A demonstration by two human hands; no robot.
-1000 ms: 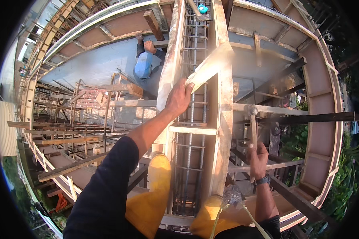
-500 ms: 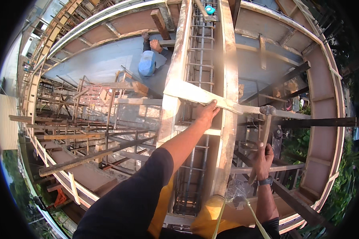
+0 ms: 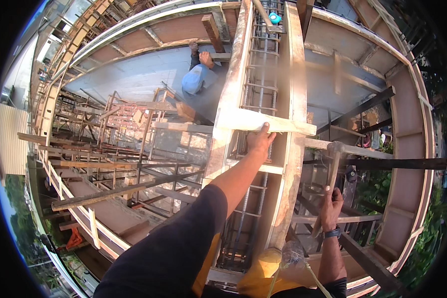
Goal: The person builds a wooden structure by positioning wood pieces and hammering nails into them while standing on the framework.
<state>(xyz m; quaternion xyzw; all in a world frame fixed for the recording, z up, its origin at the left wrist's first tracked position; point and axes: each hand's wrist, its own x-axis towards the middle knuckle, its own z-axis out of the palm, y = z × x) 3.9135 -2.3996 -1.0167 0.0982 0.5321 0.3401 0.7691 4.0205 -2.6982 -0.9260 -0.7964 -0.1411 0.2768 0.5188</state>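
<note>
A short pale wooden board lies across the two side walls of a long timber beam form. My left hand grips its near edge, fingertips on the top face. My right hand is closed around the wooden handle of a hammer. The hammer stands head up to the right of the form, apart from the board. Inside the form runs a steel rebar cage, partly hidden under the board and my left arm. A narrower wooden crosspiece spans the form just nearer to me.
Beyond the form on the left, a person in a blue cap holds onto timber. A tool with a wooden handle and a turquoise object rest at the form's far end. Timber props stand below; a dark beam juts right.
The board has turned to lie straighter across the form, its right end now resting over the right wall. My left hand stays on it. The hammer remains raised, and the whole view has shifted slightly.
</note>
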